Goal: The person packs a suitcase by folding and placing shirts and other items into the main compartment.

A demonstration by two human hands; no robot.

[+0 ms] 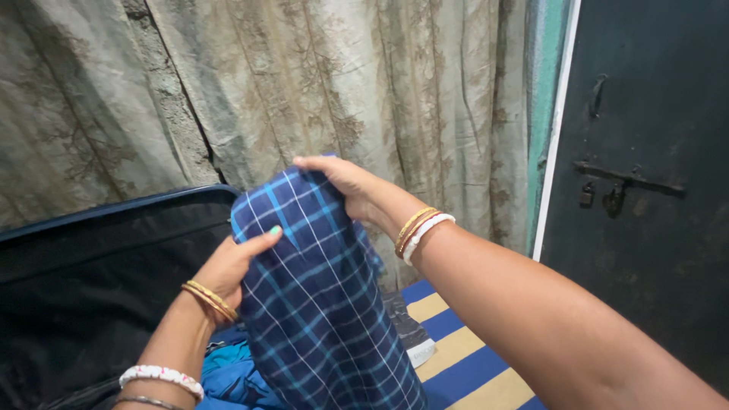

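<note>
1. Two hands hold one blue checked cloth [323, 304] upright in front of the person, over an open dark suitcase [91, 281].
2. Left hand [231, 266] has its grip closed on the cloth's left edge, at about 9 o'clock from the cloth's top, thumb pressed on the front face and the fingers hidden behind.
3. Right hand [342, 182] has its grip clamped over the cloth's top fold at about 12 o'clock, fingers curled across the crest.
4. Most of the cloth hangs below both grips, running down toward 6 o'clock, where its lower end meets other blue clothes [228, 376].
5. Likely slip: the top fold is held only by fingertips, so the layers could slide apart and the fold could open if either hand eases.
6. Another risk: the hanging lower end may catch or bunch on the clothes under it and crease.
7. Striped blue and tan mat [463, 357] lies at 4 o'clock, with a curtain [342, 83] behind and a dark door [645, 152] at 3 o'clock.
</note>
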